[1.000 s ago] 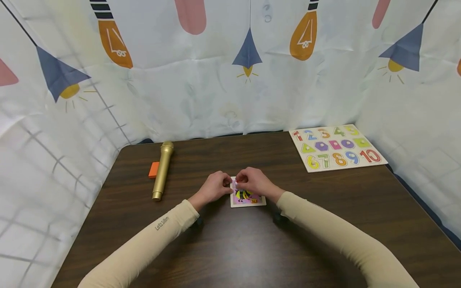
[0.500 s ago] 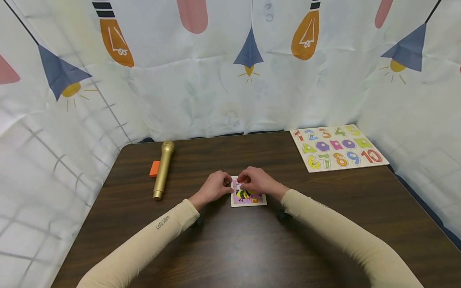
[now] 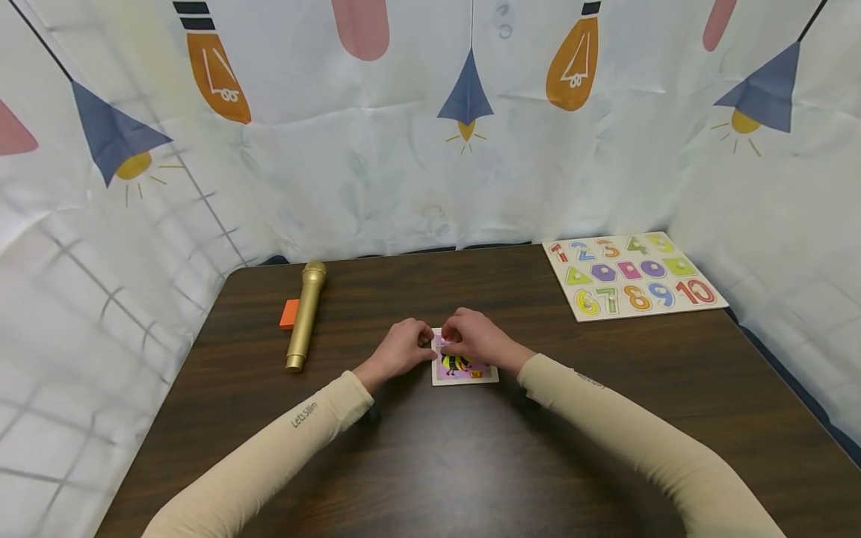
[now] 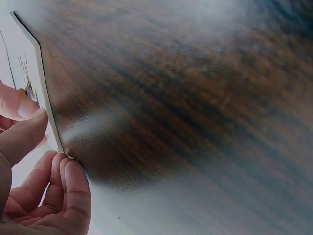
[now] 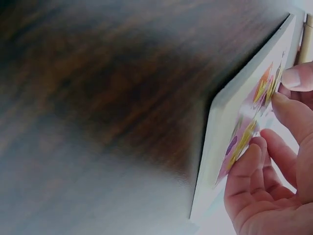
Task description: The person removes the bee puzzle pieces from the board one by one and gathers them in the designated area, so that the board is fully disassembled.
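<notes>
Hands over bee puzzle board [image 3: 466, 378] in head view, board mid-table, in from far edge of table [image 3: 464, 456]. Left hand [image 3: 401, 350] at board's left edge, right hand [image 3: 479, 338] over its far edge, arms [image 3: 276, 450] angled inward. Left wrist view: thumb on board's rim, fingers curled at its border, gripping it. Right wrist view: right fingers bent, tips at coloured inset; can't tell if pinching a piece.

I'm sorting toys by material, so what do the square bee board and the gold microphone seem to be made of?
Bee board: probably wood or fibreboard, smooth-looking and printed, given its thick pale edge. Gold microphone: metal or plastic, I can't tell; its finish shows a soft sheen.
</notes>
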{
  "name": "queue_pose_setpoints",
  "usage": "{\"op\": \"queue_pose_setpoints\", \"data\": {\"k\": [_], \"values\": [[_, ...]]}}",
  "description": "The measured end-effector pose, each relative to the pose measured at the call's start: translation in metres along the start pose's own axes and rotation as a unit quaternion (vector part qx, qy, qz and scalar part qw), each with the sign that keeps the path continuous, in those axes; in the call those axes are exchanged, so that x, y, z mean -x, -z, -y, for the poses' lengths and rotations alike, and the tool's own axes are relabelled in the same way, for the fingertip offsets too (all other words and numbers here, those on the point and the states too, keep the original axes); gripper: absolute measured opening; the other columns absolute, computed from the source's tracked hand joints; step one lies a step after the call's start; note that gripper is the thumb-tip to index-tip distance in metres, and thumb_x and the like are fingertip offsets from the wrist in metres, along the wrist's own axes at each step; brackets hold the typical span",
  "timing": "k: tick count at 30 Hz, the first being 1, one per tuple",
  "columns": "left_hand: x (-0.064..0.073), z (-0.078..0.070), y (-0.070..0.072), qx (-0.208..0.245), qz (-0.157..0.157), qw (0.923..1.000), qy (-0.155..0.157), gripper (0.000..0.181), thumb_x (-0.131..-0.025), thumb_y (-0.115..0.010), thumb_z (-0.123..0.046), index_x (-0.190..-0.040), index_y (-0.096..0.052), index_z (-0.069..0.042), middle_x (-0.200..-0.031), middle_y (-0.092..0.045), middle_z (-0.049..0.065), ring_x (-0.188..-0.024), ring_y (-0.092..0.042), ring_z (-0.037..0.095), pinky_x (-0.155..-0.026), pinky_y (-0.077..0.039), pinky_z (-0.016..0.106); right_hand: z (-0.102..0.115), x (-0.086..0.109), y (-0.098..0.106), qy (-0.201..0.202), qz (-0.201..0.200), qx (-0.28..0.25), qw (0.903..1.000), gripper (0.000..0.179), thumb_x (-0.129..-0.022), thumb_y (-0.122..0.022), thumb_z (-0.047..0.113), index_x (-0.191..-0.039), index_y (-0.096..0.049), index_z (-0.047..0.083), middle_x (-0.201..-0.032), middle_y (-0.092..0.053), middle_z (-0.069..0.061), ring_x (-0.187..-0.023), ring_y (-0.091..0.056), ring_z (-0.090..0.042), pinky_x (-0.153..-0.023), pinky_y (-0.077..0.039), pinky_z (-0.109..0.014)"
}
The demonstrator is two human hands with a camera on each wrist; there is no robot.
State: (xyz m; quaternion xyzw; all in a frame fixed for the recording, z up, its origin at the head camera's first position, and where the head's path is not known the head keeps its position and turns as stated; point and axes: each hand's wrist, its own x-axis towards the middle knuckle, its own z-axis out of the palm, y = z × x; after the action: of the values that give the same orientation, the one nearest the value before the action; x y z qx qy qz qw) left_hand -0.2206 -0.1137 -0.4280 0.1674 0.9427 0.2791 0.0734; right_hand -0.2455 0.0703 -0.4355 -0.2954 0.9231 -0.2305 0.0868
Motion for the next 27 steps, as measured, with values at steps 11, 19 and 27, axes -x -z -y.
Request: {"op": "queue_pose_setpoints", "data": {"k": [11, 19, 27], "values": [[-0.0008, 0.0009, -0.0009, -0.008, 0.000, 1.0000, 0.000, 0.027, -0.082, -0.080, -0.015, -0.102, -0.069, -0.001, -0.093, -0.061, 0.008, -0.085, -0.054, 0.019, -0.081, -0.049, 0.036, 0.0006, 0.0008, 0.0009, 0.008, -0.007, 0.009, 0.9999, 0.019, -0.090, -0.073, 0.025, -0.102, -0.072, 0.010, -0.090, -0.056, 0.002, -0.079, -0.050, -0.013, -0.072, -0.047, -0.026], [-0.0009, 0.0014, -0.0006, -0.010, 0.000, 1.0000, -0.001, 0.027, -0.082, -0.080, -0.015, -0.102, -0.069, 0.000, -0.093, -0.061, 0.007, -0.086, -0.055, 0.019, -0.081, -0.049, 0.036, -0.0042, -0.0022, 0.0036, 0.012, 0.007, -0.026, 0.9996, 0.015, -0.089, -0.074, 0.020, -0.101, -0.072, 0.011, -0.092, -0.058, 0.002, -0.082, -0.055, -0.012, -0.076, -0.050, -0.027], [0.0011, 0.0000, 0.0000, -0.007, 0.003, 1.0000, 0.002, 0.028, -0.083, -0.079, -0.014, -0.104, -0.069, 0.000, -0.094, -0.061, 0.008, -0.086, -0.054, 0.019, -0.081, -0.049, 0.037, -0.0036, -0.0041, 0.0030, -0.016, 0.015, -0.061, 0.9979, 0.011, -0.088, -0.074, 0.019, -0.097, -0.074, 0.013, -0.091, -0.062, 0.004, -0.082, -0.054, -0.013, -0.076, -0.049, -0.028]]}}
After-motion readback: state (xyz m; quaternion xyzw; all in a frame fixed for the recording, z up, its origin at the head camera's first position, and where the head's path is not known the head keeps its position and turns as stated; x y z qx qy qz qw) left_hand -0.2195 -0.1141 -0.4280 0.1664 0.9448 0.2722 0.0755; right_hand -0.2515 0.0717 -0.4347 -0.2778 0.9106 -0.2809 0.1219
